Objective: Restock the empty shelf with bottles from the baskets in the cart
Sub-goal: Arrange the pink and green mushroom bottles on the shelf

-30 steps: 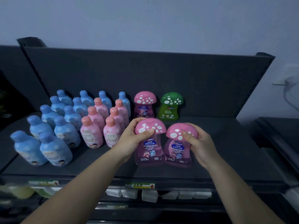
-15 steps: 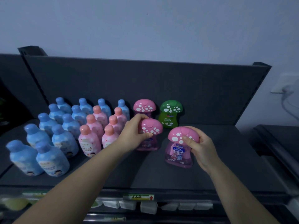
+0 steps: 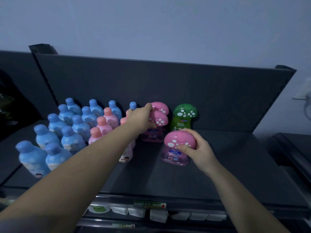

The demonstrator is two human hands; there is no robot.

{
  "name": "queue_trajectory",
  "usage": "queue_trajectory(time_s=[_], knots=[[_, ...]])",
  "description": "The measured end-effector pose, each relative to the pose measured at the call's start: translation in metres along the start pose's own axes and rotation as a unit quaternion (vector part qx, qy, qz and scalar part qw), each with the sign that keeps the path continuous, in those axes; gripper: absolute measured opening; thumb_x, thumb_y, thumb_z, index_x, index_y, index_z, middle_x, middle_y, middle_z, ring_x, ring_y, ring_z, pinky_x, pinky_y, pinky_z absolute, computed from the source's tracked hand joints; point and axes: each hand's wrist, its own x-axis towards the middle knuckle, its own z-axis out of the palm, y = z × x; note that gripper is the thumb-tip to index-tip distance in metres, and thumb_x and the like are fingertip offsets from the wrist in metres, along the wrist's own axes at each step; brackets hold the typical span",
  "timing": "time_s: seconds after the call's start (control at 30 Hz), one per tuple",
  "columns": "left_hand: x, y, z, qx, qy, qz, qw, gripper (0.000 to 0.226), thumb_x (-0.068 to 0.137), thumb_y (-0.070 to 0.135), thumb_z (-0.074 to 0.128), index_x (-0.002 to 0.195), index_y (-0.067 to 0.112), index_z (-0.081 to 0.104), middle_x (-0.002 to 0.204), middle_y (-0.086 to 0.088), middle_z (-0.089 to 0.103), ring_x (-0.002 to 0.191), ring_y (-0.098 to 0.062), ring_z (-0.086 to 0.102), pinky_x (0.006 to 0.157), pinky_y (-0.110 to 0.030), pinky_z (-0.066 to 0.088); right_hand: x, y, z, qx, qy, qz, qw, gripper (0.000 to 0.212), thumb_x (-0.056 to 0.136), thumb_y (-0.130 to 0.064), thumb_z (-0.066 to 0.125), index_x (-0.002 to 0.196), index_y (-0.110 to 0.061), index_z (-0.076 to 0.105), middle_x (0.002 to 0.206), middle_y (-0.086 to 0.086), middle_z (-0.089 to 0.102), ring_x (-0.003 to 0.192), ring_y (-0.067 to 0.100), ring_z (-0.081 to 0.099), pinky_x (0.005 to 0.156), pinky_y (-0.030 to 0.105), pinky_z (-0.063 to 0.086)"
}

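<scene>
Pink mushroom-cap bottle (image 3: 175,149) under right hand (image 3: 200,152) on shelf (image 3: 218,174)

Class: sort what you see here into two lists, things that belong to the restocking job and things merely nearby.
Job:
left hand
right hand
two held pink mushroom bottles
shelf
blue bottles
green mushroom bottle

Nearby:
wall socket
price tags

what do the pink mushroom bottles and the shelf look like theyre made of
Pink mushroom bottle: likely plastic; the see-through tinted body shows the dark shelf behind, and the opaque cap has a smooth, soft sheen.
Shelf: probably painted metal, dark grey and matte, with thin flat panels and no glare. Neither can be confirmed by look alone.
</scene>
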Motion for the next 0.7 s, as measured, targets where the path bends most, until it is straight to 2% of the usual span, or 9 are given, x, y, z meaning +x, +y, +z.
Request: queue_trajectory(time_s=[0.13,0.23,0.37,0.5,0.6,0.7], knots=[[0.002,0.004,-0.005,0.030,-0.003,0.018,0.999,0.060,0.080,0.039,0.077,0.125,0.018,0.044,0.104,-0.004,0.061,0.107,-0.031,0.049,0.083,-0.034,0.026,0.006,0.000,0.003,-0.032,-0.002,-0.011,0.999,0.049,0.074,-0.015,0.084,0.115,-0.033,0.064,0.114,-0.001,0.068,0.097,0.012,0.069,0.079,0.026,0.057],[0.004,0.001,-0.005,0.034,0.006,0.037,0.999,0.062,0.078,0.041,0.078,0.127,0.020,0.045,0.106,-0.002,0.065,0.106,-0.030,0.051,0.085,-0.033,0.026,0.009,0.001,0.004,-0.037,-0.010,-0.020,0.999,0.050,0.075,-0.017,0.084,0.115,-0.038,0.063,0.115,-0.004,0.068,0.100,0.012,0.068,0.083,0.028,0.057],[0.013,-0.004,-0.003,0.075,-0.010,0.081,0.994,0.064,0.071,0.050,0.080,0.118,0.021,0.047,0.097,0.005,0.067,0.098,-0.023,0.059,0.094,-0.036,0.033,0.015,0.001,0.017,-0.053,-0.017,-0.030,0.998,0.053,0.076,-0.018,0.084,0.114,-0.046,0.059,0.118,-0.013,0.065,0.102,0.007,0.067,0.086,0.026,0.056],[0.018,-0.007,-0.001,0.075,-0.025,0.075,0.994,0.063,0.067,0.056,0.078,0.111,0.025,0.046,0.093,0.006,0.064,0.096,-0.025,0.053,0.090,-0.045,0.044,0.021,0.003,0.032,-0.041,-0.028,-0.037,0.998,0.048,0.077,-0.016,0.084,0.114,-0.036,0.060,0.111,-0.016,0.066,0.101,0.011,0.067,0.086,0.033,0.057],[0.018,-0.009,-0.004,0.085,-0.048,0.081,0.992,0.058,0.073,0.052,0.073,0.116,0.027,0.044,0.093,0.006,0.063,0.097,-0.025,0.054,0.092,-0.047,0.045,0.024,0.003,0.044,-0.042,-0.029,-0.034,0.998,0.049,0.077,-0.020,0.084,0.117,-0.036,0.059,0.112,-0.016,0.066,0.101,0.009,0.067,0.089,0.033,0.057],[0.015,-0.007,-0.016,0.112,-0.104,0.100,0.983,0.059,0.085,0.034,0.065,0.136,0.026,0.038,0.111,-0.001,0.063,0.108,-0.028,0.057,0.099,-0.046,0.043,0.025,0.003,0.051,-0.044,-0.024,-0.032,0.998,0.050,0.076,-0.024,0.084,0.117,-0.039,0.059,0.114,-0.015,0.066,0.102,0.007,0.066,0.092,0.033,0.056]])
